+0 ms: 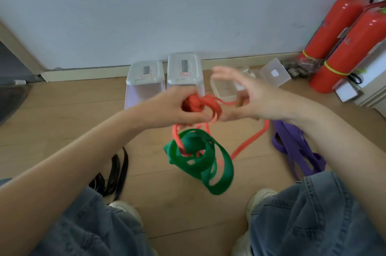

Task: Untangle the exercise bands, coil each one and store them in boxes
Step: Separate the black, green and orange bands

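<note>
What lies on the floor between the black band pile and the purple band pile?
In the head view, bare wooden floor, with the tangled green band hanging above it from the red band.

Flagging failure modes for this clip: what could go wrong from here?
1. The green band hangs off the red band the left hand grips; pulling could tighten the tangle.
2. The red band's tail trails on the floor beside the purple band; it might snag.
3. The right hand pinches only a thin red strand, which may slip.
</note>
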